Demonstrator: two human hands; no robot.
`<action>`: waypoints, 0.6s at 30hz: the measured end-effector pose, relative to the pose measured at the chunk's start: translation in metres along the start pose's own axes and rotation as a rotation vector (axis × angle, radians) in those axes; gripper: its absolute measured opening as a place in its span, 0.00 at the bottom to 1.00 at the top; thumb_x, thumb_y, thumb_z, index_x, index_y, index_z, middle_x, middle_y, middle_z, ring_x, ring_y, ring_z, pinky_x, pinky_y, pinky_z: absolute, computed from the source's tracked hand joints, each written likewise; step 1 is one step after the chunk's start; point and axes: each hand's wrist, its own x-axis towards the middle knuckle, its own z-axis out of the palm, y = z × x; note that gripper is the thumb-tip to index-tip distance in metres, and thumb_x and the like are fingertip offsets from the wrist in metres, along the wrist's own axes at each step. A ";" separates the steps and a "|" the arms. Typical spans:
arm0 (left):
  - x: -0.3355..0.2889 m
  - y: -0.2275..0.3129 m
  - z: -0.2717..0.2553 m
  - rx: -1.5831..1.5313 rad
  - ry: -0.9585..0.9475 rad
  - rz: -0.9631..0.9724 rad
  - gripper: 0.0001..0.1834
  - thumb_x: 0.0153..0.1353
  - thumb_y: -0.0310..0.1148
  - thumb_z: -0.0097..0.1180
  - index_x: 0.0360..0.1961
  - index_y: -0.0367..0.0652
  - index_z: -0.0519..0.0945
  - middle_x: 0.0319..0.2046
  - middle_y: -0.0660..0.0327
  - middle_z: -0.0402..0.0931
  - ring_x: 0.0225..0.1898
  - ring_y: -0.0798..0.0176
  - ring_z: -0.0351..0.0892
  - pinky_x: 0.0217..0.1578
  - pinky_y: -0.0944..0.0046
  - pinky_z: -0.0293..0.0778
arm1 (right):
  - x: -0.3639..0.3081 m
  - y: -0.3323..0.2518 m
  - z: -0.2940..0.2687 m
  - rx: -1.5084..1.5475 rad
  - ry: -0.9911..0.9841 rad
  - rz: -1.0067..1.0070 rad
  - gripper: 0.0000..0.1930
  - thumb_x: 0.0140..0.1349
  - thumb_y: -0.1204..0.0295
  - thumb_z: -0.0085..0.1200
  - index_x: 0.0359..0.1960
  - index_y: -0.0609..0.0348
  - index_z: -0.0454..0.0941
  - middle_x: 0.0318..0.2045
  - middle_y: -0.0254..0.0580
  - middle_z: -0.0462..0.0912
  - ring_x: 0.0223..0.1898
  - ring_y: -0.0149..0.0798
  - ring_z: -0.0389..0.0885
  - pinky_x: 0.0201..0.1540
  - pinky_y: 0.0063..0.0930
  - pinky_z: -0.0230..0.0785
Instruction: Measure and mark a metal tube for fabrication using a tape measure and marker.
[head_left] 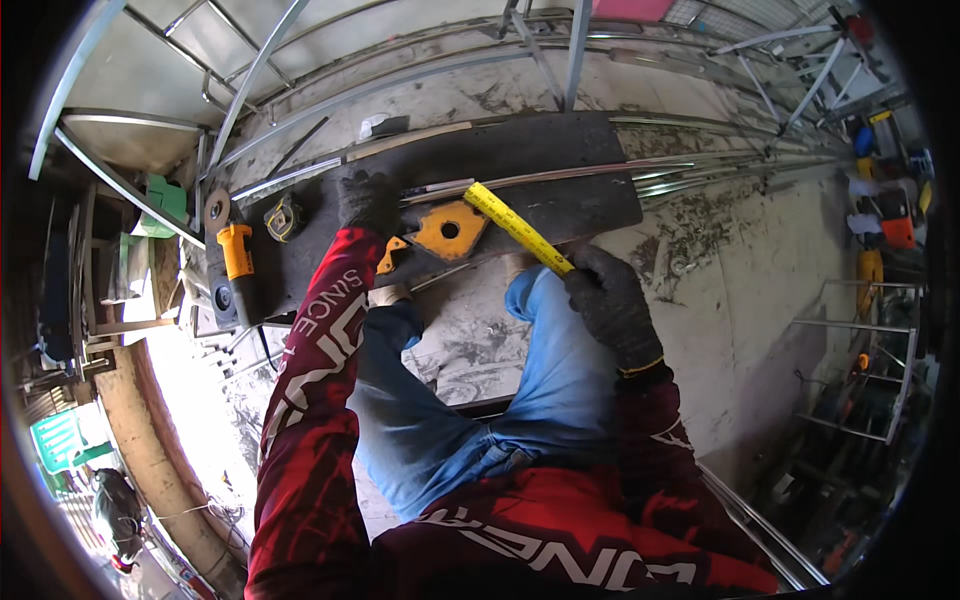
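My left hand point(368, 203), in a dark work glove, is closed at the left end of thin shiny metal tubes point(560, 176) lying across a dark board point(560, 135). Its fingertips are hard to make out. In my gloved right hand point(615, 312) is a tape measure, its case hidden by the fingers. The yellow tape blade point(515, 228) slants up and left, its tip close to the tubes. Between my hands, a yellow magnetic welding square point(447, 231) with a round hole lies on the board. A smaller yellow piece point(391, 256) sits beside my left forearm.
At the board's left end lies a yellow and black angle grinder point(235, 252), beside another tape measure point(284, 218). Metal frames point(575, 55) rise behind the board. Long tubes point(690, 180) run off to the right. Tools, including an orange one point(898, 232), line the far right.
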 end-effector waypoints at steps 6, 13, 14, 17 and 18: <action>0.009 0.016 -0.035 -0.031 -0.224 0.072 0.24 0.41 0.51 0.74 0.35 0.46 0.86 0.38 0.53 0.83 0.46 0.46 0.80 0.44 0.48 0.75 | -0.002 0.001 -0.008 -0.017 0.000 0.017 0.04 0.63 0.79 0.52 0.37 0.67 0.77 0.24 0.35 0.75 0.24 0.27 0.74 0.28 0.24 0.69; 0.008 0.001 -0.034 0.004 -0.239 0.106 0.15 0.43 0.39 0.68 0.34 0.47 0.86 0.37 0.54 0.82 0.46 0.47 0.79 0.44 0.48 0.75 | 0.000 0.000 -0.005 -0.007 -0.005 -0.015 0.05 0.63 0.78 0.53 0.38 0.67 0.77 0.25 0.36 0.76 0.23 0.27 0.74 0.28 0.24 0.69; 0.008 -0.002 -0.038 -0.008 -0.174 0.130 0.14 0.44 0.38 0.67 0.33 0.47 0.85 0.36 0.55 0.82 0.47 0.47 0.79 0.43 0.48 0.75 | 0.001 0.002 -0.006 -0.014 0.007 -0.005 0.05 0.63 0.78 0.53 0.38 0.67 0.77 0.25 0.36 0.76 0.23 0.27 0.75 0.28 0.24 0.70; 0.009 -0.011 -0.049 -0.030 -0.025 0.171 0.12 0.45 0.36 0.65 0.32 0.46 0.84 0.32 0.54 0.80 0.45 0.46 0.79 0.41 0.48 0.76 | 0.002 0.002 -0.008 0.014 0.000 0.050 0.05 0.63 0.79 0.53 0.39 0.66 0.77 0.25 0.35 0.76 0.24 0.26 0.75 0.28 0.23 0.70; 0.008 -0.014 -0.057 -0.047 0.058 0.192 0.11 0.46 0.36 0.64 0.32 0.46 0.82 0.30 0.53 0.79 0.43 0.45 0.80 0.39 0.48 0.77 | 0.002 0.001 -0.008 0.044 -0.018 0.101 0.05 0.63 0.79 0.53 0.39 0.66 0.77 0.25 0.35 0.76 0.24 0.26 0.74 0.28 0.23 0.70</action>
